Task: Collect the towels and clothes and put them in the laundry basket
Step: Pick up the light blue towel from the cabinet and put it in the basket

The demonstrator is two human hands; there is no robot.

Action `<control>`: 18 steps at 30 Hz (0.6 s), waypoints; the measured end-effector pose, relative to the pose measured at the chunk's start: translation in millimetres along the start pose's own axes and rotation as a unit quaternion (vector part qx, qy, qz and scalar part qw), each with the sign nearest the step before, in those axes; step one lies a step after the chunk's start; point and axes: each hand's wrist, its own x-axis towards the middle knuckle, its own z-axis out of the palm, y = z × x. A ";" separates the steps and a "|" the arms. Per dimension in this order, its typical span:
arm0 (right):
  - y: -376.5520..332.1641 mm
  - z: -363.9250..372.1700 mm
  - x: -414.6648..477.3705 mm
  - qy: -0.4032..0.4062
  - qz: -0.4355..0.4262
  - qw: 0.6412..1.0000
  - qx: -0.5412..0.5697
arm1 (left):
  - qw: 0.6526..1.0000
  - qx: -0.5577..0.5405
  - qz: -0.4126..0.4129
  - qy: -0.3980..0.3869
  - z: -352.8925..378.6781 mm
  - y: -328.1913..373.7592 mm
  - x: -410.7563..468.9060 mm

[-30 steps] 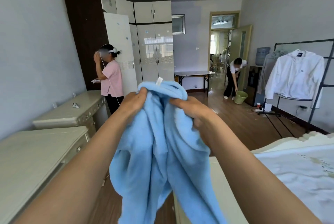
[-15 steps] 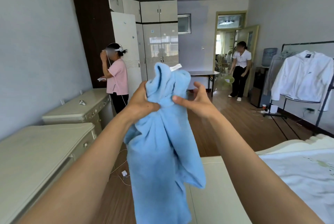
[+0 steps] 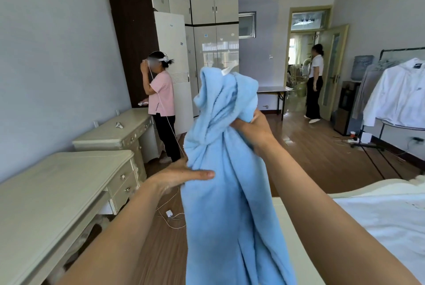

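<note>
A light blue towel (image 3: 227, 181) hangs bunched in front of me, a white tag at its top. My right hand (image 3: 251, 129) is clenched on the towel's upper part and holds it up. My left hand (image 3: 181, 175) sits lower on the towel's left side, thumb lying across the cloth and fingers hidden behind it. A white jacket (image 3: 397, 94) hangs on a black clothes rack (image 3: 377, 123) at the right. No laundry basket shows clearly; a green container (image 3: 300, 89) stands near the doorway.
Cream dressers (image 3: 57, 197) line the left wall. A person in a pink shirt (image 3: 161, 100) stands by the wardrobe. Another person (image 3: 314, 84) stands at the open door. A bed with white bedding (image 3: 379, 220) is at the lower right. Cables and a charger (image 3: 170, 213) lie on the wood floor.
My left hand dropped from the towel's top to its middle left side. My right hand closed fully on the top. The person at the door straightened up and turned toward the doorway.
</note>
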 end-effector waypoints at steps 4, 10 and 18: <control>5.9 -8.7 3.7 0.058 -0.018 0.992 -0.108 | 0.964 -0.045 -0.012 0.262 0.9 10.9 12.8; 1.3 -6.5 12.9 0.043 0.005 0.974 -0.224 | 0.893 -0.345 0.029 0.287 7.8 63.5 36.2; -19.9 22.3 20.6 -0.157 0.092 0.979 0.087 | 0.947 -0.113 0.257 0.158 29.9 73.9 23.8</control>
